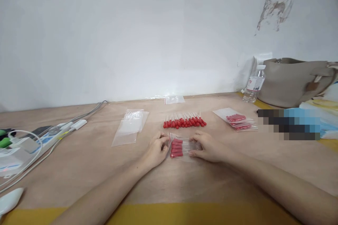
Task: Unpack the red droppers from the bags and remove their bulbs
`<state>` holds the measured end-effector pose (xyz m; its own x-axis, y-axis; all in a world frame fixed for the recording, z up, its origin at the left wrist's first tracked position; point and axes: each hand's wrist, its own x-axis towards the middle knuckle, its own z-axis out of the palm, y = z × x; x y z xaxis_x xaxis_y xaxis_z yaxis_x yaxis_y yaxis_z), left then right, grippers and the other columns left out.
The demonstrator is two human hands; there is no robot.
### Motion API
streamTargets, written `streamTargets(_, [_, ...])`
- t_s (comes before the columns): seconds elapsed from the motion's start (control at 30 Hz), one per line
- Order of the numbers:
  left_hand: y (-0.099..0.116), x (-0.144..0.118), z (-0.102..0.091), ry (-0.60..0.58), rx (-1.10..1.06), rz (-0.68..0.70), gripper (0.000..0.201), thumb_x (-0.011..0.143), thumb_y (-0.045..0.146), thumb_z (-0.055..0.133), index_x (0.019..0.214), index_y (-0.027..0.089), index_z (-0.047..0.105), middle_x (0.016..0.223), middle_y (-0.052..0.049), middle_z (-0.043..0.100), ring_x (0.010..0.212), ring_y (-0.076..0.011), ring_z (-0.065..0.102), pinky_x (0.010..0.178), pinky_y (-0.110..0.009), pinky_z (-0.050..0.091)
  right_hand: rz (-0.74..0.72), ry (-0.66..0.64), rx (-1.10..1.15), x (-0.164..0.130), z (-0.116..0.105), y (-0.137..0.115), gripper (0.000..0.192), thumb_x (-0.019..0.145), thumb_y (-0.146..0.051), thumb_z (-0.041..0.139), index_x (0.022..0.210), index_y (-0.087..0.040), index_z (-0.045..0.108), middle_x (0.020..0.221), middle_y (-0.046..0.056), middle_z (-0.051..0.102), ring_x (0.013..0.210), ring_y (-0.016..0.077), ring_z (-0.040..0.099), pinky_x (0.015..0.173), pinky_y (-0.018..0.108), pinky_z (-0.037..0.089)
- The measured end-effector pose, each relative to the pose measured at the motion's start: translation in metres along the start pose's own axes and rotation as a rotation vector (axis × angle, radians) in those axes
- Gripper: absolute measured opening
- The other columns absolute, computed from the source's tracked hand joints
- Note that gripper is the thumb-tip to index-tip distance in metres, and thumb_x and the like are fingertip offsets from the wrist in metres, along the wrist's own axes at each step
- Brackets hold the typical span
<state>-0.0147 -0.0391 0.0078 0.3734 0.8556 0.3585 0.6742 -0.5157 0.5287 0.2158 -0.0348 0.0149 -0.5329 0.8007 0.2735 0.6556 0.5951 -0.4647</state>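
A clear zip bag (186, 148) lies on the table with several red-headed, thin-stemmed sticks (176, 148) inside it, their heads to the left. My left hand (158, 149) pinches the bag's left edge, where the red zip line shows. At the other end, my right hand (208, 147) grips the bag with thumb and fingers around the pale stem ends. Just beyond both hands is a row of loose red-headed sticks (185, 122), their pale tips pointing to the wall. What the sticks are exactly I cannot tell.
Flat clear bags (126, 130) lie to the left, and filled bags (239, 121) are stacked to the right. Another bag (174, 99) rests by the wall. A power strip (49, 142) with cables is at left. A water bottle (255, 84) and grey handbag (293, 82) stand back right.
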Motion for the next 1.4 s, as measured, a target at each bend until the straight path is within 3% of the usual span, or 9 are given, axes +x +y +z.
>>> streamTargets(0.2, [0.002,0.004,-0.006,-0.129,-0.233,0.007,0.026,0.084,0.027,0.04,0.09,0.017,0.064,0.081,-0.004,0.057,0.081,-0.0164,0.051,0.074,-0.025,0.039,-0.033,-0.018,0.053,-0.004,0.005,0.005,0.025,0.073,-0.029,0.059,0.096,-0.017,0.058,0.092,0.007,0.053,0.082,0.0177,0.052,0.073,0.031,0.042])
streamTargets(0.43, [0.002,0.011,-0.008,-0.267,-0.418,-0.051,0.043,0.086,0.045,0.033,0.085,0.013,0.062,0.073,-0.002,0.058,0.069,-0.0135,0.051,0.068,-0.022,0.04,-0.026,0.04,0.088,-0.002,0.011,0.011,0.022,0.073,-0.026,0.06,0.093,-0.016,0.059,0.088,0.007,0.053,0.077,0.0166,0.052,0.068,0.03,0.043])
streamTargets(0.57, [0.006,0.012,-0.012,-0.346,-0.448,-0.01,0.038,0.082,0.046,0.043,0.092,0.014,0.062,0.09,-0.005,0.06,0.084,-0.0162,0.053,0.076,-0.023,0.04,-0.078,0.072,0.09,-0.003,0.014,0.014,0.024,0.075,-0.027,0.059,0.095,-0.015,0.06,0.087,0.007,0.053,0.079,0.0169,0.051,0.071,0.031,0.043])
streamTargets(0.73, [0.01,0.008,-0.019,-0.48,-0.446,-0.063,0.036,0.077,0.04,0.054,0.1,0.012,0.055,0.089,-0.006,0.06,0.078,-0.0147,0.055,0.069,-0.023,0.042,-0.091,0.108,0.091,-0.002,0.017,0.014,0.028,0.075,-0.029,0.059,0.098,-0.015,0.061,0.089,0.008,0.052,0.082,0.0175,0.05,0.075,0.032,0.043])
streamTargets(0.9, [0.014,0.003,-0.02,-0.452,-0.283,-0.021,0.039,0.069,0.034,0.064,0.1,0.014,0.053,0.082,-0.003,0.059,0.071,-0.0134,0.053,0.063,-0.022,0.042,-0.121,0.089,0.114,-0.003,0.017,0.015,0.03,0.076,-0.035,0.058,0.102,-0.02,0.062,0.089,0.007,0.052,0.083,0.0171,0.05,0.076,0.032,0.043])
streamTargets(1.03, [0.015,0.002,-0.016,-0.334,-0.24,0.049,0.02,0.084,0.027,0.044,0.097,0.015,0.054,0.086,-0.003,0.058,0.076,-0.013,0.053,0.069,-0.024,0.042,-0.133,0.091,0.11,-0.002,0.018,0.016,0.034,0.076,-0.036,0.057,0.107,-0.021,0.06,0.09,0.007,0.052,0.084,0.0171,0.05,0.077,0.033,0.043])
streamTargets(1.1, [0.015,0.002,-0.016,-0.263,-0.188,0.082,0.023,0.088,0.025,0.036,0.094,0.016,0.055,0.087,-0.004,0.057,0.081,-0.0139,0.052,0.075,-0.026,0.041,-0.141,0.1,0.111,-0.002,0.018,0.017,0.035,0.076,-0.037,0.057,0.108,-0.022,0.059,0.09,0.007,0.052,0.083,0.0173,0.05,0.077,0.033,0.043])
streamTargets(1.2, [0.013,0.002,-0.017,-0.267,-0.134,0.142,0.022,0.086,0.028,0.04,0.097,0.017,0.057,0.093,-0.005,0.057,0.086,-0.0155,0.052,0.079,-0.028,0.041,-0.152,0.115,0.111,-0.002,0.019,0.017,0.034,0.077,-0.036,0.056,0.107,-0.022,0.059,0.089,0.007,0.052,0.083,0.0175,0.05,0.077,0.033,0.043])
streamTargets(1.4, [0.003,0.004,-0.008,-0.343,-0.447,0.063,0.023,0.081,0.025,0.051,0.099,0.012,0.058,0.096,-0.008,0.061,0.085,-0.0167,0.056,0.076,-0.028,0.044,-0.13,0.115,0.116,-0.003,0.02,0.018,0.036,0.076,-0.036,0.057,0.108,-0.021,0.058,0.09,0.007,0.052,0.083,0.0174,0.05,0.076,0.033,0.043])
